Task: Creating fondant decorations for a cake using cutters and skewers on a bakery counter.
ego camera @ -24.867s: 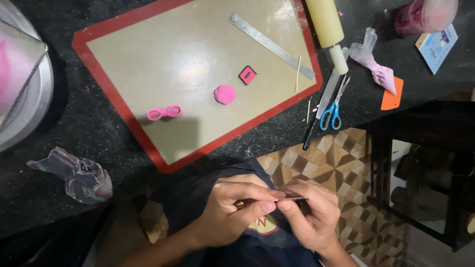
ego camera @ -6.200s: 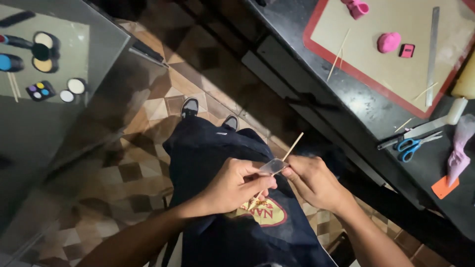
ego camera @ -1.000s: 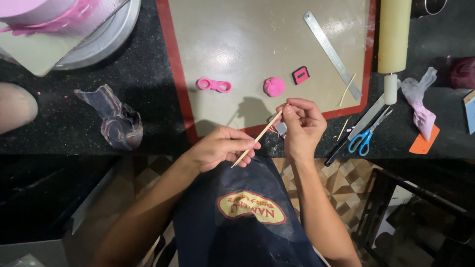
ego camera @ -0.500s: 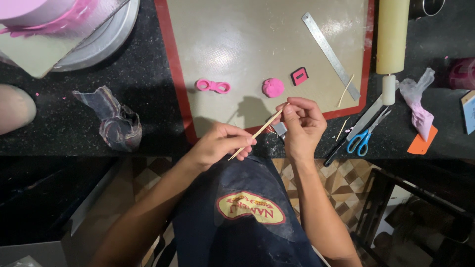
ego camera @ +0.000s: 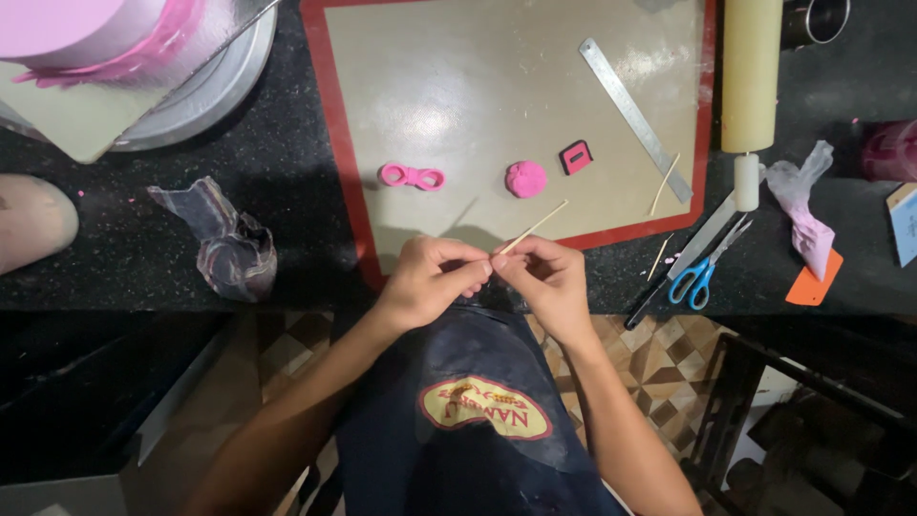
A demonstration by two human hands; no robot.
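Wooden skewer pinched by left hand and right hand over mat edge; pink bow shaped, pink ball unworked

Overhead light, dim overall. Glare patch on the baking mat, shine on the metal ruler. My hands cast soft shadows onto the mat's near edge. Floor below the black counter nearly black. Focus sharp, slight noise.
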